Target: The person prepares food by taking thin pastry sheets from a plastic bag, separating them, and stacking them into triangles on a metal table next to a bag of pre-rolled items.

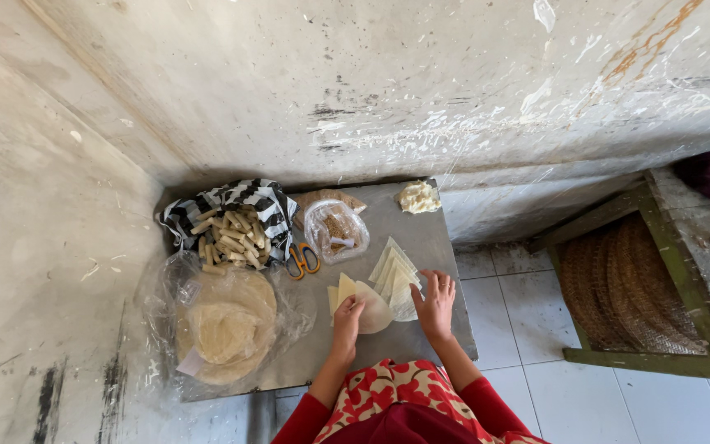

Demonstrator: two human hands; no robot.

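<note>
One table [445, 247] carries one round wrapper stack [225, 329], one bag of many rolls [228, 234], one scissors [302, 260]. Both hands lie palm-down: left hand [347, 316] fingers pressing a wrapper [371, 311], right hand [435, 304] fingers spread, released.

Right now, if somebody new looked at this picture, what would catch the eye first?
Probably the two hands: the left hand and right hand rest on pale cut wrapper sheets on a grey board in a wall corner. At the board's left, a striped bag of rolled sticks lies above a stack of round wrappers in clear plastic.
</note>
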